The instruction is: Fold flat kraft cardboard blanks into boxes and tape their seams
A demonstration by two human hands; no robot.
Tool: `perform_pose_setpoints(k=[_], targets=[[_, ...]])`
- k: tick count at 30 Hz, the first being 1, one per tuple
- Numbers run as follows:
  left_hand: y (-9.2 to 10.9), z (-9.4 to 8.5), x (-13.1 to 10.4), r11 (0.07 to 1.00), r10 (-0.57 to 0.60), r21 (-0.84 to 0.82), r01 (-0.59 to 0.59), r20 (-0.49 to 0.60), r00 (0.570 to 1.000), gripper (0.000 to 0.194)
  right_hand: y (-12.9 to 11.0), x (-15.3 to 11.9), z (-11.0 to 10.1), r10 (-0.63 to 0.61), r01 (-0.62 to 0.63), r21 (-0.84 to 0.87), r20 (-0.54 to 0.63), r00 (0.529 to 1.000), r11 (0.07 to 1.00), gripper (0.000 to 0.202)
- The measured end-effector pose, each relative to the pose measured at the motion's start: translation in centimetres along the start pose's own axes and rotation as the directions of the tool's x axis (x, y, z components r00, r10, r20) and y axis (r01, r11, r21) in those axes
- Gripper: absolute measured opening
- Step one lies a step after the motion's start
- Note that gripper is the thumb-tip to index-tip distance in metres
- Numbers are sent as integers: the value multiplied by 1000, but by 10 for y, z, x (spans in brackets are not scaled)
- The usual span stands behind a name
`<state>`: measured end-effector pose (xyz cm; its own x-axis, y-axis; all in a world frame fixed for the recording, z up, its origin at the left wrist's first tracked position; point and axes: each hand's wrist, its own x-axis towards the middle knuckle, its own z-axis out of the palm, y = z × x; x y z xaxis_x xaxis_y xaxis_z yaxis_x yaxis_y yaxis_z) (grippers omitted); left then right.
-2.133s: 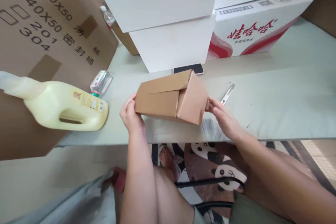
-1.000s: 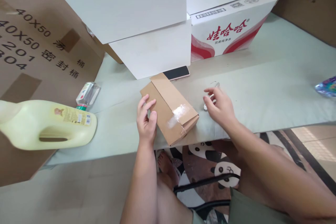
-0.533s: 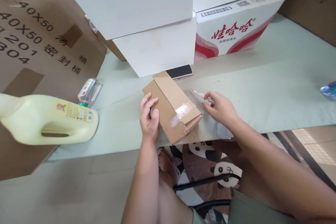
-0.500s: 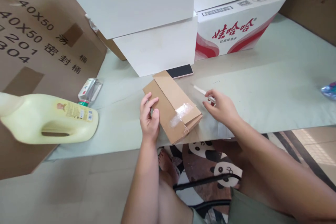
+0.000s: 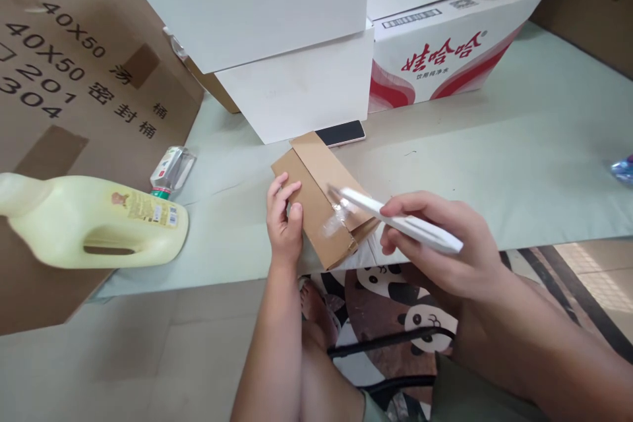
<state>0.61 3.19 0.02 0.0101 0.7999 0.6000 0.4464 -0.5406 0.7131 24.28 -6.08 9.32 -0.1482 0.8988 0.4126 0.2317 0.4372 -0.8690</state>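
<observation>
A small brown cardboard box [image 5: 309,208] lies on the green cloth, with clear tape [image 5: 336,219] across its seam near the front end. My left hand [image 5: 285,221] grips the box's left side, fingers over its top face. In my right hand [image 5: 445,241] is a white utility knife [image 5: 413,227], slim like a pen. Its blurred tip points left, above the top of the box near the tape; whether it touches the cardboard I cannot tell.
Behind the box lie a dark phone [image 5: 346,133] and stacked white boxes [image 5: 306,89]. A red-and-white carton [image 5: 445,72] stands to their right. At left are a pale yellow jug [image 5: 64,224], a clear bottle [image 5: 173,171] and a large carton [image 5: 99,92].
My right hand has lifted and turned, bringing the knife from the cloth right of the box to above its taped seam. My left hand stays on the box.
</observation>
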Motion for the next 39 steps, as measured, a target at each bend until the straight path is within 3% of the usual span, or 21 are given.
perform_pose_setpoints(k=[6,9,11,21,31,39], targets=[[0,1,0,1000,16,-23,-17,-9,1000,37,-2,-1,2,-171,147,-276,-64,983,950,16],[0,1,0,1000,18,-17,-18,-13,1000,37,0,0,3,-162,154,-305,1,987,940,4],[0,1,-1,1000,16,-9,-16,-13,1000,37,1,1,3,-157,157,-299,25,987,941,16],[-1,3,-1,999,36,-39,-37,-23,999,34,-5,-1,10,-317,285,-438,0,948,853,14],[1,4,-1,999,24,-23,-25,-11,1000,39,-6,-2,15,-326,282,-454,-20,945,845,19],[1,5,0,998,46,-40,-46,-5,999,34,0,-1,23,-246,224,-463,15,969,858,14]])
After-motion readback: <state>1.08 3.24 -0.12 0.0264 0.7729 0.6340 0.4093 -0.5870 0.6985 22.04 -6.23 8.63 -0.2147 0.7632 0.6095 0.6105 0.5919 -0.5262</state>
